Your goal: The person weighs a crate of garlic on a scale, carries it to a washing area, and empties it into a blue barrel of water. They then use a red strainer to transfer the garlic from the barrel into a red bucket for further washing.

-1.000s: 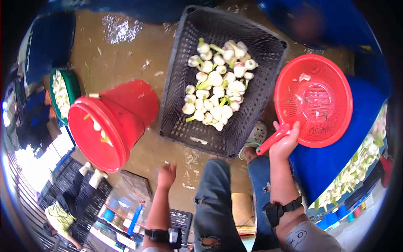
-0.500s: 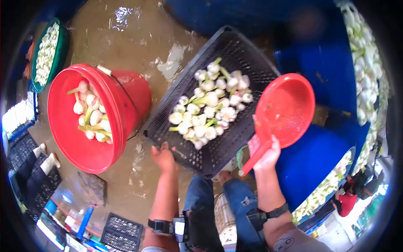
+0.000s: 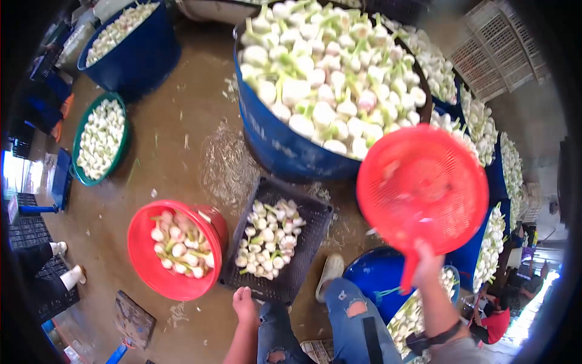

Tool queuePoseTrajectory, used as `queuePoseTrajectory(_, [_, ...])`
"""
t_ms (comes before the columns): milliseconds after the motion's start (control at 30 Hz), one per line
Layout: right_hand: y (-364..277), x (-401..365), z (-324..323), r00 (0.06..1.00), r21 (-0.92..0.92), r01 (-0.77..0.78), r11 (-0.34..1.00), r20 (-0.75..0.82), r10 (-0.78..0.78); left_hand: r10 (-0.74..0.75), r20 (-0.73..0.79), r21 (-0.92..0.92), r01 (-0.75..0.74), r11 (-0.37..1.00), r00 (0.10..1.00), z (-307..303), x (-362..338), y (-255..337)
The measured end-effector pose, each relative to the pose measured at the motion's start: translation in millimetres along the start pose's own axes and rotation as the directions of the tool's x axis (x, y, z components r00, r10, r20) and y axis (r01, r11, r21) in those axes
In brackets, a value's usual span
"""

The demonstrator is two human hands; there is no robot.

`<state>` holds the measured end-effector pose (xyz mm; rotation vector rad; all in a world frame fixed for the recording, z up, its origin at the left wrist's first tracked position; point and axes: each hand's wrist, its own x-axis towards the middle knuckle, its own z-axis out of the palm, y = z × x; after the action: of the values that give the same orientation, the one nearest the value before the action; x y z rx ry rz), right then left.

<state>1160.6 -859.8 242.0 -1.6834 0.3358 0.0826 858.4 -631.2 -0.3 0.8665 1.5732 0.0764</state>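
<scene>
My right hand [image 3: 428,262] is closed around the handle of a red plastic strainer [image 3: 421,188], raised in front of a big blue tub [image 3: 291,145] heaped with garlic bulbs [image 3: 330,79]. A few small bits cling inside its bowl. My left hand [image 3: 245,305] has its fingers curled in, fingertips right at the near rim of a black perforated crate [image 3: 309,242]. Garlic bulbs [image 3: 270,239] with short green stems lie in that crate. Beside it on the left, a tilted red bucket [image 3: 145,267] holds more garlic with longer stems.
A green basin [image 3: 124,142] and a blue tub [image 3: 145,67] of garlic stand at the far left. Further garlic-filled blue tubs [image 3: 470,242] line the right side. White crates [image 3: 503,45] are at the upper right. A person in red [image 3: 496,324] is at the right edge. The floor [image 3: 182,133] looks wet.
My view has swung up and shows the big garlic tub. The strainer has risen up and to the right in my right hand. The crate appears lower and smaller, my left hand still near its rim.
</scene>
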Motion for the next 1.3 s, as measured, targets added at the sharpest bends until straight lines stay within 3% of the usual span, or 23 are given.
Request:
queuePoseTrajectory(33, [-50.9, 24.5, 2.6, 0.995, -0.080, -0.075, 0.994, 0.052, 0.079, 0.148, 0.025, 0.013, -0.148, 0.989, 0.989, 16.3, -18.3, 35.6])
queuePoseTrajectory(67, [-93.0, 51.1, 4.2, 0.970, 0.214, -0.244, 0.946, 0.064, 0.236, 0.286, 0.049, 0.027, -0.287, 0.957, 0.957, 36.8, -50.9, 87.2])
queuePoseTrajectory(100, [-115.3, 91.8, 1.8, 0.992, -0.156, -0.061, 0.986, 0.102, 0.077, 0.450, 0.053, 0.049, -0.452, 0.891, 0.892, 63.3, -83.0, 142.5])
queuePoseTrajectory(133, [-135.7, 129.6, 6.4, 0.979, -0.490, 0.150, 0.858, 0.194, -0.060, 0.487, 0.100, 0.040, -0.493, 0.869, 0.867, 86.9, -110.1, 191.4])
queuePoseTrajectory(200, [-195.3, 159.3, 57.8, 0.982, -0.640, -0.004, 0.768, 0.144, 0.125, 0.658, 0.152, -0.158, -0.639, 0.753, 0.738, 140.0, -145.1, 261.8])
queuePoseTrajectory(267, [-178.9, 223.9, 50.0, 0.964, -0.614, 0.076, 0.785, 0.247, 0.100, 0.734, 0.219, -0.278, -0.681, 0.678, 0.642, 194.8, -166.1, 324.0])
queuePoseTrajectory(300, [-208.9, 220.5, 82.2, 0.931, -0.764, -0.030, 0.644, 0.214, 0.297, 0.728, 0.229, -0.288, -0.670, 0.684, 0.646, 226.1, -171.2, 352.8])
queuePoseTrajectory(333, [-212.9, 225.3, 92.2, 0.927, -0.771, -0.042, 0.636, 0.208, 0.313, 0.713, 0.235, -0.299, -0.648, 0.700, 0.661, 258.3, -161.9, 371.9])
queuePoseTrajectory(400, [-205.2, 243.1, 110.4, 0.872, -0.772, -0.211, 0.600, 0.129, 0.472, 0.809, 0.147, 0.106, -0.822, 0.560, 0.570, 315.4, -129.2, 404.6])
queuePoseTrajectory(467, [-186.2, 265.5, 129.0, 0.785, -0.765, -0.361, 0.533, 0.059, 0.616, 0.789, -0.024, 0.544, -0.655, 0.525, 0.613, 359.7, -87.4, 420.6])
queuePoseTrajectory(567, [-127.7, 309.5, 149.4, 0.655, -0.746, -0.470, 0.471, 0.062, 0.753, 0.691, -0.099, 0.499, -0.565, 0.657, 0.716, 386.4, -67.8, 450.2])
queuePoseTrajectory(633, [-95.0, 340.6, 153.4, 0.509, -0.714, -0.537, 0.449, 0.151, 0.848, 0.439, -0.060, -0.019, -0.441, 0.897, 0.896, 394.0, -41.8, 462.8])
queuePoseTrajectory(667, [-85.9, 347.0, 160.0, 0.461, -0.693, -0.571, 0.439, 0.172, 0.871, 0.438, -0.067, -0.017, -0.440, 0.898, 0.897, 401.5, -36.2, 463.5])
queuePoseTrajectory(700, [-47.7, 360.8, 162.0, 0.555, -0.681, -0.532, 0.502, 0.167, 0.815, 0.444, -0.077, 0.136, -0.431, 0.892, 0.893, 408.7, -31.7, 460.3])
queuePoseTrajectory(733, [-25.4, 372.5, 168.8, 0.546, -0.639, -0.588, 0.496, 0.139, 0.826, 0.453, -0.086, 0.284, -0.414, 0.865, 0.887, 416.5, -26.0, 458.4])
queuePoseTrajectory(800, [44.3, 408.4, 161.3, 0.464, -0.517, -0.635, 0.574, 0.338, 0.819, 0.446, -0.078, 0.176, -0.428, 0.886, 0.892, 434.9, 1.1, 445.9])
queuePoseTrajectory(867, [32.1, 411.1, 156.3, 0.468, -0.531, -0.597, 0.602, 0.379, 0.798, 0.188, 0.142, 0.073, -0.200, 0.977, 0.972, 441.8, 27.3, 435.0])
queuePoseTrajectory(933, [-9.0, 399.5, 157.9, 0.482, -0.520, -0.534, 0.666, 0.460, 0.746, 0.155, 0.182, 0.073, -0.171, 0.983, 0.971, 430.8, 11.4, 441.1])
queuePoseTrajectory(1000, [-36.6, 395.0, 155.9, 0.490, -0.498, -0.476, 0.725, 0.535, 0.689, 0.233, 0.484, -0.115, -0.202, 0.973, 0.843, 419.8, -6.7, 446.5])
queuePoseTrajectory(1033, [-39.9, 403.7, 151.0, 0.373, -0.635, -0.441, 0.634, 0.513, 0.773, 0.221, 0.487, -0.105, -0.195, 0.975, 0.845, 419.2, -17.8, 447.7])
queuePoseTrajectory(1200, [-59.9, 405.1, 135.4, 0.279, -0.543, -0.543, 0.640, 0.603, 0.748, 0.340, 0.335, -0.308, -0.239, 0.921, 0.879, 436.1, -45.6, 462.4])
queuePoseTrajectory(1267, [-35.7, 400.3, 142.6, 0.256, -0.607, -0.575, 0.549, 0.505, 0.825, 0.173, 0.400, -0.314, -0.043, 0.949, 0.900, 433.1, -39.0, 464.1])
queuePoseTrajectory(1300, [-15.3, 398.4, 145.1, 0.205, -0.618, -0.631, 0.470, 0.451, 0.869, 0.049, 0.535, -0.299, 0.135, 0.945, 0.843, 432.8, -25.5, 455.0])
